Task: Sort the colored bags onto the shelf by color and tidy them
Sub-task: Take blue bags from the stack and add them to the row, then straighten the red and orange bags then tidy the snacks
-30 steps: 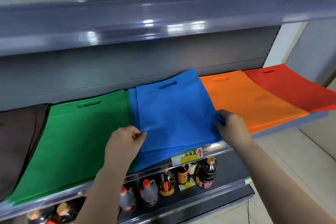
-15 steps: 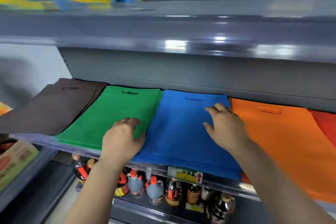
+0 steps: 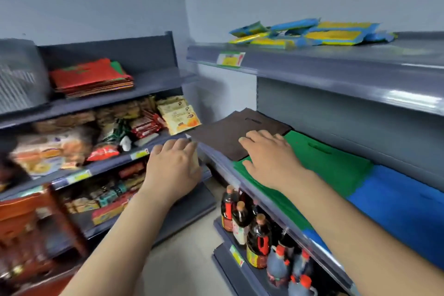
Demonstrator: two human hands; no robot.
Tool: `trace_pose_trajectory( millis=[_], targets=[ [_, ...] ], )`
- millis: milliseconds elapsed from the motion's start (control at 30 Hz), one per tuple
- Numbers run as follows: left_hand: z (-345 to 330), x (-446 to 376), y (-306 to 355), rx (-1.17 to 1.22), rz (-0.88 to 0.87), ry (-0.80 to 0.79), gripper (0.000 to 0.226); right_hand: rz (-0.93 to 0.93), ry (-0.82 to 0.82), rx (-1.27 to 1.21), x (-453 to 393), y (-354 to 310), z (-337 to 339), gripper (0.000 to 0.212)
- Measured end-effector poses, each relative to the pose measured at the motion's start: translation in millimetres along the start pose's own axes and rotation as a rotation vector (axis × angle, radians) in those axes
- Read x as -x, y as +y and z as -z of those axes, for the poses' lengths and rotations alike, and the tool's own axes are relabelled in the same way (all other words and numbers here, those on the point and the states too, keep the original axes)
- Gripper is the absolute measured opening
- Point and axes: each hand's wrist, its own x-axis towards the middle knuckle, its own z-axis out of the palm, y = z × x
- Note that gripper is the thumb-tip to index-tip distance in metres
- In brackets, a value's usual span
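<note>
Flat fabric bags lie side by side on the grey shelf (image 3: 240, 176): a brown stack (image 3: 230, 134) at the left end, then green (image 3: 331, 166), then blue (image 3: 408, 206). My right hand (image 3: 271, 158) lies flat with straight fingers across the seam of the brown and green stacks. My left hand (image 3: 175, 166) hovers with relaxed fingers by the shelf's left end, just off the brown stack's corner, holding nothing. A separate pile of red bags (image 3: 91, 79), with green and orange edges showing, sits on the upper shelf of the left rack.
Yellow-blue packets (image 3: 312, 35) lie on the top shelf. Dark sauce bottles (image 3: 257, 230) stand on the shelf below the bags. The left rack holds snack packets (image 3: 177, 115) and boxes. A red-brown wooden frame (image 3: 31, 221) stands at the lower left.
My view swung left. Both hands left the blue stack and slid left: the right hand now lies on the brown and green stacks, the left hand by the shelf's left end.
</note>
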Motion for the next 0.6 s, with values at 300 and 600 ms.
trace_pose_trajectory(
  millis=[300,600],
  targets=[
    [8,18,-153,-0.139,0.266,0.07,0.051,0.279,0.078,-0.046,-125,-125,5,0.042],
    [-20,-4,-302,-0.249,0.331,0.133,0.041,0.348,0.125,-0.076,-246,-229,-6,0.049]
  ],
)
